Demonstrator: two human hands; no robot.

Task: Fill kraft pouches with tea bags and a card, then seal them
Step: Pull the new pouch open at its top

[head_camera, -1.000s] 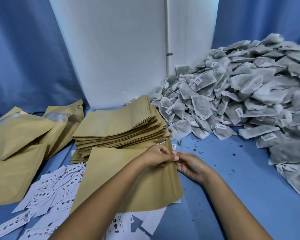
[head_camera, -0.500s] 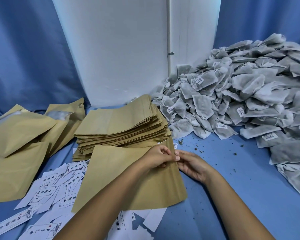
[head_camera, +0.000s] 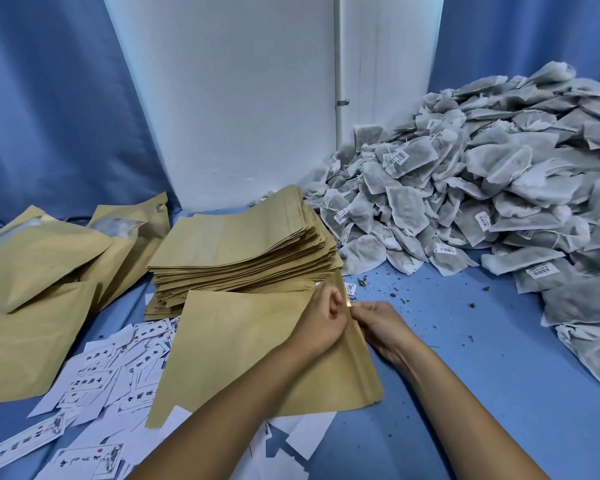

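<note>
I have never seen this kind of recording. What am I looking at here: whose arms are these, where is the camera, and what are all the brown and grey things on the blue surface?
There is no machine here. The camera sits on a person's head and looks down, so the two bare arms are that person's own. The left hand and the right hand both pinch the right edge of a flat brown kraft paper pouch, apparently at its opening. Behind it stands a stack of empty brown pouches. At the far left lie bulging brown pouches, apparently already filled. On the right is a big heap of grey-white mesh tea bags. Small white printed cards are scattered at the lower left. Everything rests on a blue table surface.
</note>
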